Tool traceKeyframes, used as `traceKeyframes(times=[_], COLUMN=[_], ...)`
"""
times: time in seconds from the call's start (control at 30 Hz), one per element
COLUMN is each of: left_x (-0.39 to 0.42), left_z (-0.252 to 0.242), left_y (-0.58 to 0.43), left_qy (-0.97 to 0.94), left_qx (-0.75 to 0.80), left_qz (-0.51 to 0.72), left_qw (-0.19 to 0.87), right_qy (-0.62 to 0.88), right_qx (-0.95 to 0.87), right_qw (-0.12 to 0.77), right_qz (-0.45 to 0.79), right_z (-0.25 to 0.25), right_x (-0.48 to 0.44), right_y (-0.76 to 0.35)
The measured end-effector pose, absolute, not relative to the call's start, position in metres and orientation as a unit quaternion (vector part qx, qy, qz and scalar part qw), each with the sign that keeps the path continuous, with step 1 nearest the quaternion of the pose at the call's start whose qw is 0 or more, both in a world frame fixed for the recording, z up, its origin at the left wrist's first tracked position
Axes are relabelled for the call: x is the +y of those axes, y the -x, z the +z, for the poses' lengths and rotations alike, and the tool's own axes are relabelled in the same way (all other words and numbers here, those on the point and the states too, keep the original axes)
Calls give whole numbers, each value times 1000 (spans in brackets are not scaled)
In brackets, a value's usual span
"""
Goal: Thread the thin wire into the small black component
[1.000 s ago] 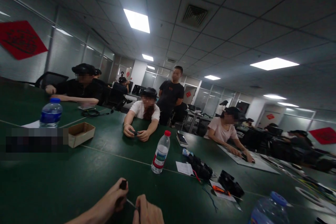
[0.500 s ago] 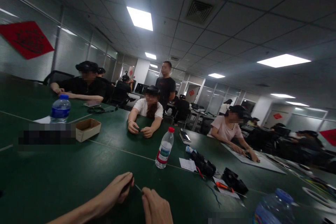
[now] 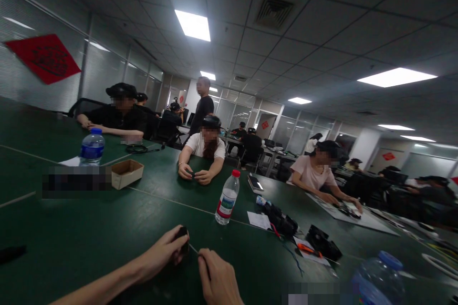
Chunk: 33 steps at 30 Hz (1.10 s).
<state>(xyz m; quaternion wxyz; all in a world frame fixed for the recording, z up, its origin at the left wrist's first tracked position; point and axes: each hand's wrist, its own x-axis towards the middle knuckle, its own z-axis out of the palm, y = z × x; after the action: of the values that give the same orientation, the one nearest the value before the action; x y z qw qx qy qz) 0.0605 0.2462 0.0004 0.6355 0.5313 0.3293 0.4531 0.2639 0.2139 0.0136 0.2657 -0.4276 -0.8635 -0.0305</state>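
Observation:
In the lower middle of the head view, my left hand (image 3: 167,250) is closed around a small black block-like piece (image 3: 183,234), which shows above and beside the fingers. My right hand (image 3: 220,274) is closed on a thin metal shaft (image 3: 193,249), pinched between thumb and fingers. The shaft's tip points at the black piece; I cannot tell whether the two touch. Any handle is hidden inside the right hand. Both hands are held over the green table (image 3: 136,228).
Beyond my hands stands a red-capped water bottle (image 3: 227,202). An open cardboard box (image 3: 127,175) and a blue-capped bottle (image 3: 92,148) are to the left. Rightward lie black devices (image 3: 281,219), an orange-handled tool (image 3: 308,249) and a large bottle (image 3: 379,279). Co-workers sit across the table.
My left hand has turned and lifted slightly, so more of the black piece shows. The right hand has shifted slightly right. A standing person in the background has moved left.

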Motion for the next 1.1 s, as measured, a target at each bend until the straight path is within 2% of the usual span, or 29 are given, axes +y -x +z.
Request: traceKeyframes(times=[0.27, 0.5, 0.73, 1.1], left_x=[248, 248, 251, 244], left_z=[3, 4, 1, 8], left_y=[-56, -54, -52, -53], left_qy=[-603, -599, -606, -590], left_qx=[330, 313, 348, 330], left_qz=[441, 444, 469, 461], left_qw=[577, 589, 539, 575], right_qy=[481, 506, 511, 503], right_qx=[-842, -827, -827, -827], right_qw=[222, 219, 209, 218], right_qz=[-100, -106, -105, -127], right_z=[4, 7, 13, 8], right_x=[217, 216, 213, 215], right_y=[-263, -263, -261, -263])
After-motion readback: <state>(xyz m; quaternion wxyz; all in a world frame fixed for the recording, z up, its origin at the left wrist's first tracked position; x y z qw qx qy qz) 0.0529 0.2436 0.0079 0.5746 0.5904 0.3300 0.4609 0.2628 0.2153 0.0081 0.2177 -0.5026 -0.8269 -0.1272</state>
